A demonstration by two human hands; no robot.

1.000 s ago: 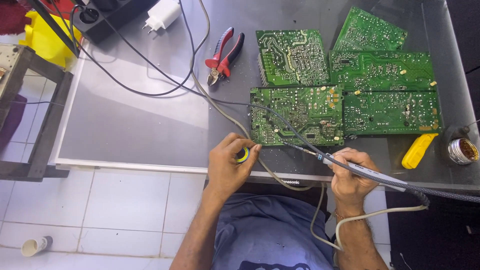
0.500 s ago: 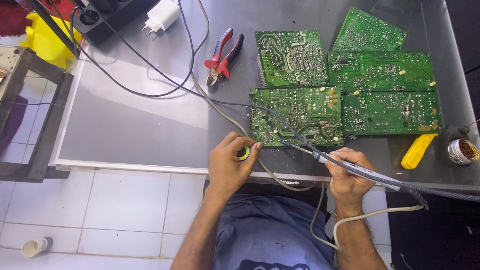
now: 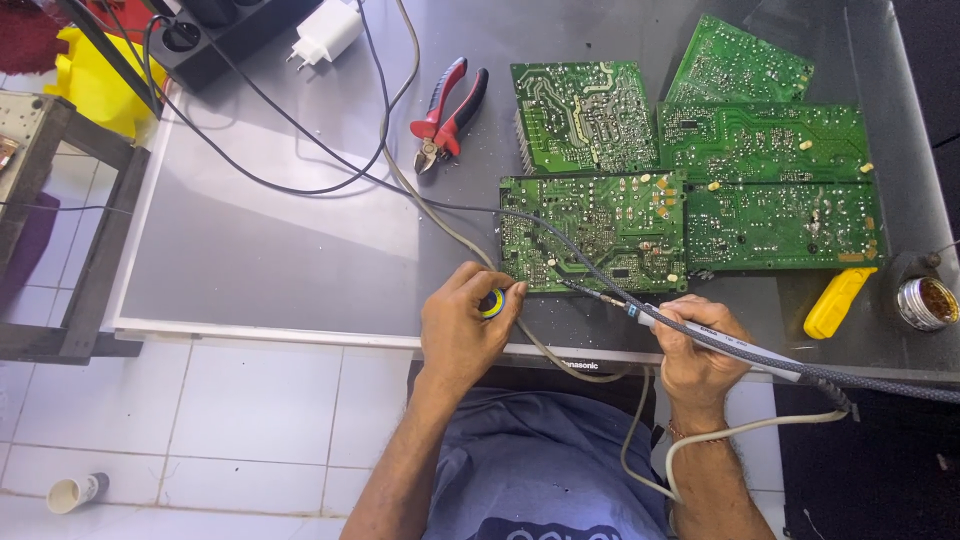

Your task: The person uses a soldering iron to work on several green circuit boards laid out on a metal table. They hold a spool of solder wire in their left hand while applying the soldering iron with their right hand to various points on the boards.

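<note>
- Our left hand (image 3: 462,325) has its fingers curled tight round a small yellow-and-blue spool (image 3: 493,302), pinched at the fingertips just beside the near edge of the board (image 3: 592,232).
- Our right hand (image 3: 692,345) is closed in a pen grip round the iron (image 3: 668,318), whose tip points left and up at the board's near edge.
- Against the frames from a moment ago, little has shifted: both hands sit where they were, and the iron's tip has crept only slightly along that edge. We judge the work on this joint is still going on.
- The board lies flat, solder side up, green with pale traces and a few tan blobs, touching the other boards (image 3: 770,190) beyond it and to its right.
- Farther out lie red pliers (image 3: 447,112), a yellow tool (image 3: 838,302), a round tin (image 3: 926,302) and a power strip (image 3: 222,30) on the grey table (image 3: 270,250).
</note>
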